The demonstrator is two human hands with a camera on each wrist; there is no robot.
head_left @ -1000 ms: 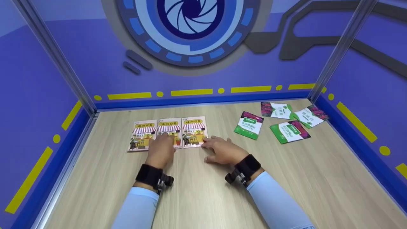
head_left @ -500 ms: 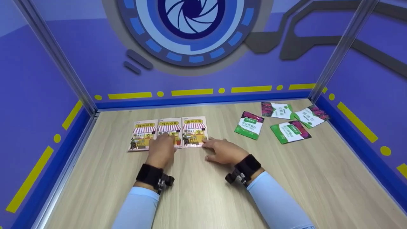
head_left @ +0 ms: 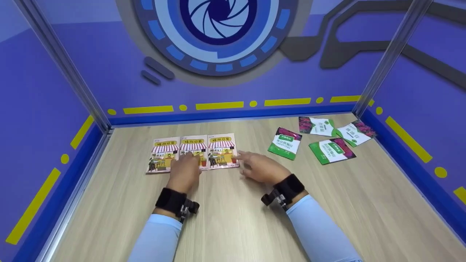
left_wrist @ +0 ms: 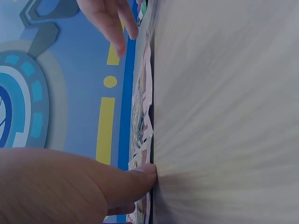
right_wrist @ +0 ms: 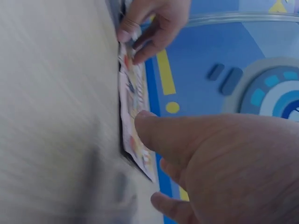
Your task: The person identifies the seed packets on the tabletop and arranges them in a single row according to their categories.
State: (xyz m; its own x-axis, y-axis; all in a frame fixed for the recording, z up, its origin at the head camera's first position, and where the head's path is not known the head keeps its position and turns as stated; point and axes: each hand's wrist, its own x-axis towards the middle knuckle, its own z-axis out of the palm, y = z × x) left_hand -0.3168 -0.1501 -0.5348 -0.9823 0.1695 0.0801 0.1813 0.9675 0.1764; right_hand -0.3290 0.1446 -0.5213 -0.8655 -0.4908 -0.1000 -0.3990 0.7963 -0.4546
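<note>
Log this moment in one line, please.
left hand: touching middle pink packet | right hand: near right pink packet | green packets: farther right

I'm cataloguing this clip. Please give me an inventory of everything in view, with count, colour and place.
pink packets: 3, pink with red-striped print, side by side left of centre
flower packets: 4, green, white and magenta, towards the right rear
table: 1, pale wood, beneath all packets
walls: 3, blue-purple with yellow markings, back and both sides
round emblem: 1, blue, white and grey, back wall
metal posts: 2, grey, rear corners
wrist straps: 2, black, one per wrist, each carrying a small dark device
sleeves: 2, light blue, one per forearm
left grip: 1, bare, over the left and middle pink packets
right grip: 1, bare, blurred, beside the rightmost pink packet
</note>
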